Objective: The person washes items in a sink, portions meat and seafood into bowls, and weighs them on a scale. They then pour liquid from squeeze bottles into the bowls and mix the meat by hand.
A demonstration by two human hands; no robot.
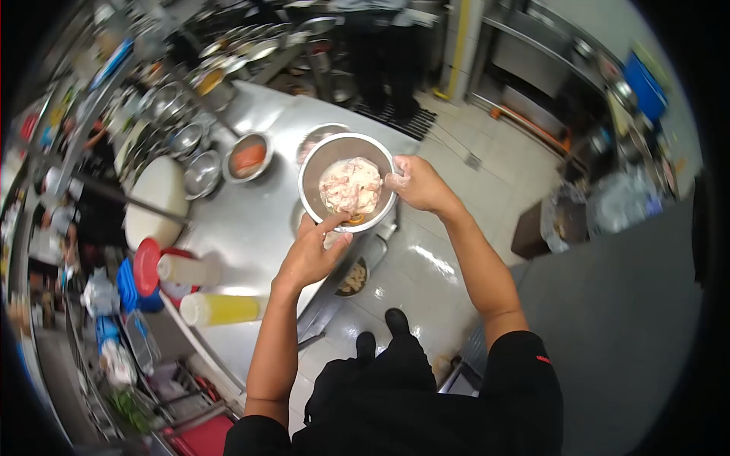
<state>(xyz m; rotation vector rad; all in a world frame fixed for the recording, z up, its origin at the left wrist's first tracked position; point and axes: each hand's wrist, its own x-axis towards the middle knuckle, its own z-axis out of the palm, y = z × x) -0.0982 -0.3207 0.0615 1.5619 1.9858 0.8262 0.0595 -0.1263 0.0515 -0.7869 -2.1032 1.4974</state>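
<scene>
A deep metal bowl (pixel 310 178) is held up over the edge of the steel table, tilted so its inside faces me. Pale raw meat pieces in a whitish coating (pixel 351 185) lie in it, with something yellow-orange near the lower rim. My right hand (pixel 417 182) grips the rim at the right, its fingers closed and smeared with white. At the lower left, my left hand (pixel 312 251) holds the rim, with one finger reaching over it into the bowl. Behind this bowl, partly hidden, another metal bowl (pixel 313 139) stands on the table.
On the steel table (pixel 251 209) stand a bowl of orange-pink food (pixel 249 158), a bottle of yellow liquid (pixel 228 309), a whitish bottle (pixel 182 270) and a large white round board (pixel 157 201). A bowl of pale pieces (pixel 353 278) sits lower down. Another person (pixel 376 53) stands beyond the table.
</scene>
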